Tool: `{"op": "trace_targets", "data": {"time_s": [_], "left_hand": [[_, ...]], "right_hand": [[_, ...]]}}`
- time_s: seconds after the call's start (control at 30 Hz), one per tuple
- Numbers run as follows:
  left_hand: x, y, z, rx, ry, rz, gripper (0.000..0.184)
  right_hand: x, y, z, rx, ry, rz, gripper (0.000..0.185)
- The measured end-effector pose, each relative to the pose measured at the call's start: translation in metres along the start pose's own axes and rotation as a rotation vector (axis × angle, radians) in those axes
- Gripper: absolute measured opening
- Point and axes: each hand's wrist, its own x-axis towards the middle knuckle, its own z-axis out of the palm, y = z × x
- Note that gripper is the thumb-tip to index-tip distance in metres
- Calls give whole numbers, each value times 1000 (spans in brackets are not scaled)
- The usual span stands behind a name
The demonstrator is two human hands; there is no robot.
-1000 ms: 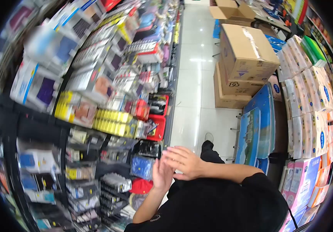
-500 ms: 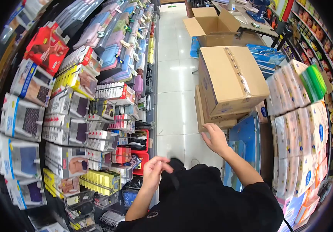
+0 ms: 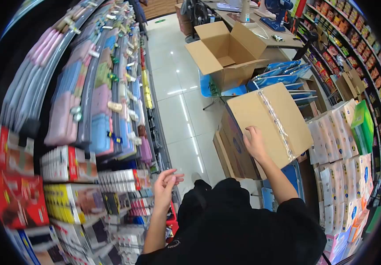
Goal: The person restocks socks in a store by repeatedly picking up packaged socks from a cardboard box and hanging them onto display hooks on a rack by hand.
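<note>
"Where is the taped cardboard box [image 3: 268, 110]?"

"Just right of centre in the frame, on top of another carton [image 3: 222, 152]. That lower one is mostly hidden; a strip shows along its left."

"And the hands?"

"The right hand [image 3: 254, 143] overlaps the lower left part of the box's top, fingers half curled, with no object visible in it. Whether it touches the cardboard, I can't tell. The left hand [image 3: 166, 182], lower and left of centre, is loosely open with bent fingers, also empty as far as I can see, near the shelf packets [image 3: 117, 181]."

"What's hard to make out?"

"The packets at lower left: they're blurred, most of their print unreadable. The table [image 3: 283, 40] at upper right runs out of the top edge, and the dark blue object [image 3: 275, 22] on it is partly cut off."

"Anything different from half a second ago?"

"The view has swung. The taped box sits lower in the frame, and the inside of the open carton [image 3: 237, 77] shows more fully. The right hand was at the box's lower edge; now it's over its top."
</note>
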Motion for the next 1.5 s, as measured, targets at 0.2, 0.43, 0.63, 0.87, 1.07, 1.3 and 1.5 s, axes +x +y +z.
{"op": "trace_targets", "data": {"time_s": [0.2,0.43,0.63,0.87,1.07,1.3,1.5], "left_hand": [[191,36,8,140,-175,17,24],[435,50,90,324,-366,73,26],[662,48,219,410,-521,9,26],[882,-120,356,909,-750,40,48],[906,-197,414,1590,-860,-107,63],[904,-223,426,1372,-757,-45,67],[920,-249,430,1525,-797,-136,78]], "right_hand": [[55,15,18,-23,77,166,29],[150,46,39,-132,127,216,32],[223,75,57,-259,81,341,32],[242,87,62,-249,-121,498,35],[240,93,68,-283,-127,587,31],[243,94,70,-310,-134,595,22],[246,98,68,-337,-158,584,20]]}}
